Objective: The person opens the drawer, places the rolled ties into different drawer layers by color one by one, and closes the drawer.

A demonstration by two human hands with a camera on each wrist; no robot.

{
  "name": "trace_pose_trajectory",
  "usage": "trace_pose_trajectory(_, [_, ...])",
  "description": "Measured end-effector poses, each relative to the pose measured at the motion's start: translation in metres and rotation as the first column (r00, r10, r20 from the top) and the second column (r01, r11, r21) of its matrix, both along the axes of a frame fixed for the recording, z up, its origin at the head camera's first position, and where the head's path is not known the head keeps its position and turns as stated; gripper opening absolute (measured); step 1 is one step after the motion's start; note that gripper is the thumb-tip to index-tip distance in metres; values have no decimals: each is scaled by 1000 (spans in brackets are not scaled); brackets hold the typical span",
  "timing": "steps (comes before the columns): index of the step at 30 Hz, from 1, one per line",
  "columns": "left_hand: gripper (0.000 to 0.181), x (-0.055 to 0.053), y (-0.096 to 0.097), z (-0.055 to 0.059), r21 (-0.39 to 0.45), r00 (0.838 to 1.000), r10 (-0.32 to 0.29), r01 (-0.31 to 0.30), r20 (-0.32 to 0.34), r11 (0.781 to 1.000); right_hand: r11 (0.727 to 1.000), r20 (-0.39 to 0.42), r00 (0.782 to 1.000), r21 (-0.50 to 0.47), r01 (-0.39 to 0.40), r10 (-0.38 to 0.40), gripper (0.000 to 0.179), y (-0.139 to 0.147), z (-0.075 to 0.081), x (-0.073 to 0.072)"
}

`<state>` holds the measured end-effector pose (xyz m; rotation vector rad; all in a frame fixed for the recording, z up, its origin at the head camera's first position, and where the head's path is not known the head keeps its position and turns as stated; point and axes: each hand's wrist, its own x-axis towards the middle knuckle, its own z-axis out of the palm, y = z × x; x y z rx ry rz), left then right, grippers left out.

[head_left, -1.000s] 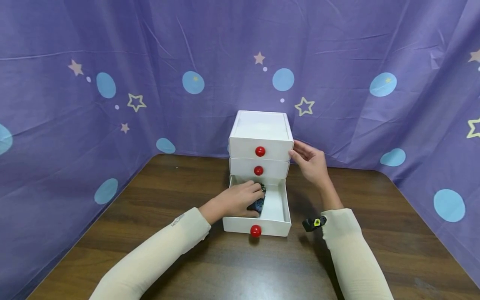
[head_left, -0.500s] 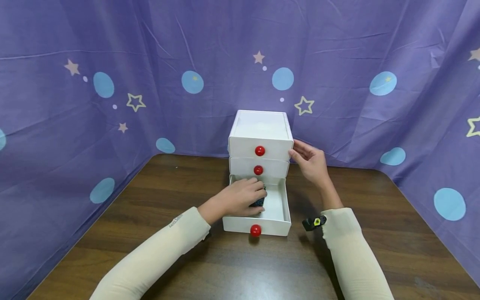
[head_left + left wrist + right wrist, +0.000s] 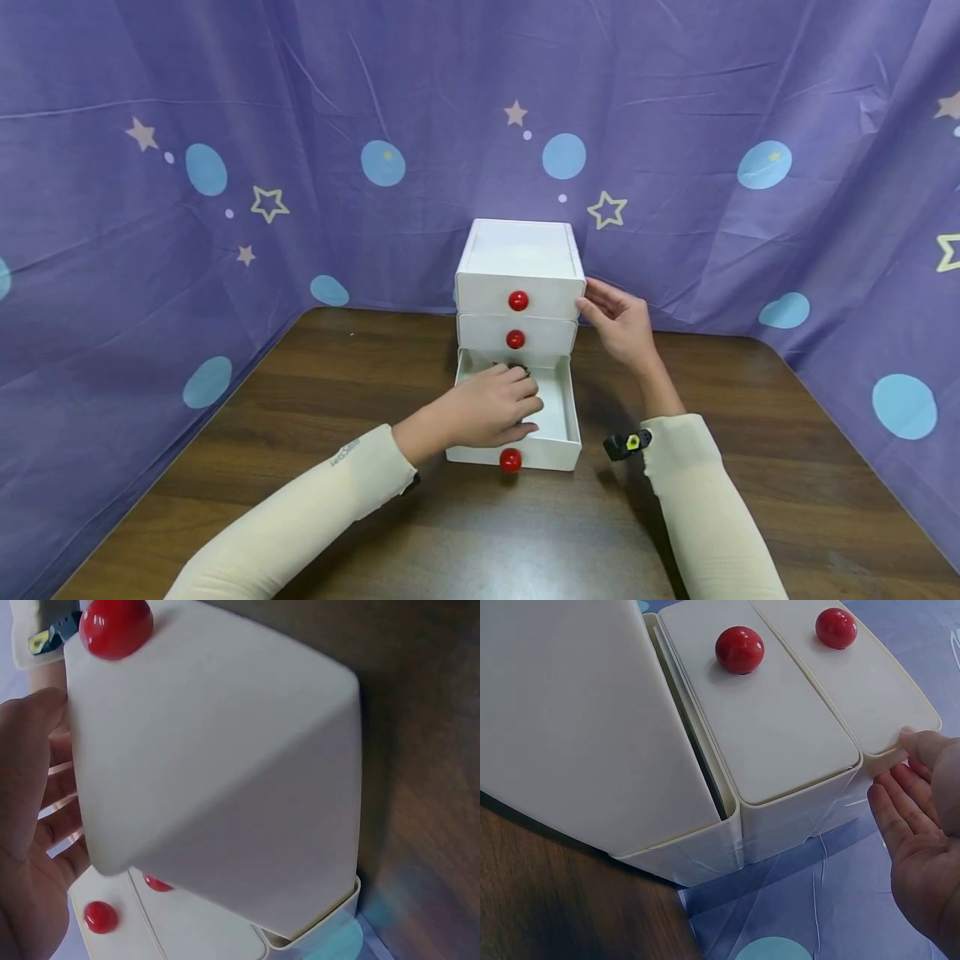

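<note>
A white drawer unit (image 3: pixel 517 287) with red knobs stands on the table, its bottom drawer (image 3: pixel 555 454) pulled far out. My left hand (image 3: pixel 487 408) is over that drawer with its fingers bent downward. A small dark object (image 3: pixel 517 367) shows just beyond the knuckles, mostly hidden; whether the fingers hold it cannot be seen. In the left wrist view the drawer front hides the fingertips. My right hand (image 3: pixel 622 329) touches the right front corner of the top drawer, thumb at the front edge. In the right wrist view its fingers (image 3: pixel 904 802) lie fairly straight beside the unit.
The top and middle drawers (image 3: pixel 551 335) are pushed in. Brown wood table (image 3: pixel 360 367) surrounds the unit. A purple curtain (image 3: pixel 450 108) with stars and blue dots hangs behind and at the sides.
My left hand has shifted slightly right and toward the drawer's front. The dark object, seen more fully before between thumb and fingers, is now mostly covered. My right hand has stayed put.
</note>
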<state>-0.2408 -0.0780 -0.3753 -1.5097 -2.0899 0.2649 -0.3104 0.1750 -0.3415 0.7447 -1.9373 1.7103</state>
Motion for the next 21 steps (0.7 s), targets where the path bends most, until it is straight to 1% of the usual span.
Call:
trace_pose_trajectory(4, [21, 5, 0, -3, 24, 997, -40, 42, -67, 999, 1000, -2, 1000, 3, 1, -1, 38, 0, 0, -1])
trace_pose_trajectory(8, [22, 11, 0, -4, 32, 991, -85, 89, -108, 996, 1000, -1, 1000, 2, 0, 0, 38, 0, 0, 0])
trace_pose_trajectory(14, [24, 20, -1, -10, -22, 979, -142, 141, -146, 990, 1000, -3, 1000, 11, 11, -11, 38, 0, 0, -1])
trace_pose_trajectory(21, [26, 29, 1, -14, -87, 957, -200, 186, -211, 979, 1000, 1, 1000, 8, 12, -12, 38, 0, 0, 0])
